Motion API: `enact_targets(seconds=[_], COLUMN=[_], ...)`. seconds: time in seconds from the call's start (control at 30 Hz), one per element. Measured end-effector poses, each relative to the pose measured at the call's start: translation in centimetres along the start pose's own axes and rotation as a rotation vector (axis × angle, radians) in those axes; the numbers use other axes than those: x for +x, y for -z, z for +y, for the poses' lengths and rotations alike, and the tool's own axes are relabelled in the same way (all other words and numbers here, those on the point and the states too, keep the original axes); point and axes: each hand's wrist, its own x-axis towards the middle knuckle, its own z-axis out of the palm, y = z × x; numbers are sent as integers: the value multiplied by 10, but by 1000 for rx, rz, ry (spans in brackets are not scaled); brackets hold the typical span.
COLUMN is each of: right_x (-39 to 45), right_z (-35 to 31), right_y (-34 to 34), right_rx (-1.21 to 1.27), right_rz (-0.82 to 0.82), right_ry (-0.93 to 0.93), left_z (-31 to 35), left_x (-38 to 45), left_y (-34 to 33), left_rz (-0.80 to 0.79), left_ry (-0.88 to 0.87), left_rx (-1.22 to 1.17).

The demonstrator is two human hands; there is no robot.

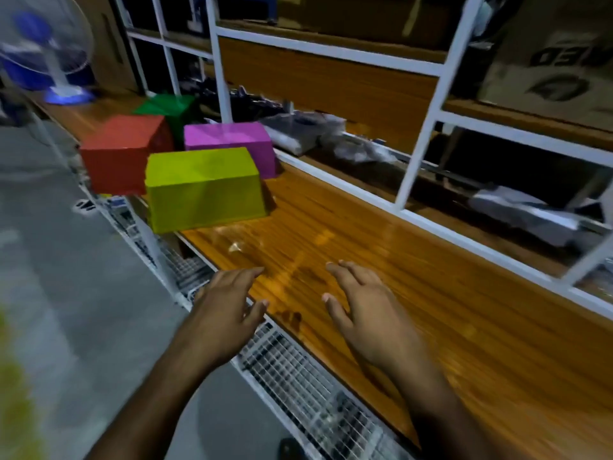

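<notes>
Several coloured boxes stand together on a glossy wooden shelf top (381,247). Nearest to me is a yellow-green box (202,190). Behind it sits a magenta box (232,141), to its left a red box (122,154), and a green box (169,109) is farthest back. My left hand (225,310) and my right hand (368,310) hover above the shelf's near edge, palms facing each other, fingers straight and spread. Both hold nothing and are well short of the yellow-green box.
A white metal rack frame (421,127) rises behind the shelf top, holding plastic-wrapped goods (308,134) and cardboard boxes (547,64). A blue and white fan (56,51) stands at the far left end. A wire mesh basket (298,386) hangs below the front edge, above the grey floor (66,293).
</notes>
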Motion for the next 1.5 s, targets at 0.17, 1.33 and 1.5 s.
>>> enact_targets(seconds=[0.17, 1.33, 1.5], right_x=[109, 383, 344], right_z=[-26, -178, -135], right_y=[-35, -186, -166], right_rx=[32, 169, 268], right_rz=[14, 306, 330], right_ry=[17, -755, -835], left_z=[-76, -346, -311], left_x=[71, 433, 408], left_y=[15, 53, 42], left_rz=[-22, -456, -514], left_ry=[21, -379, -482], left_rx=[13, -28, -191])
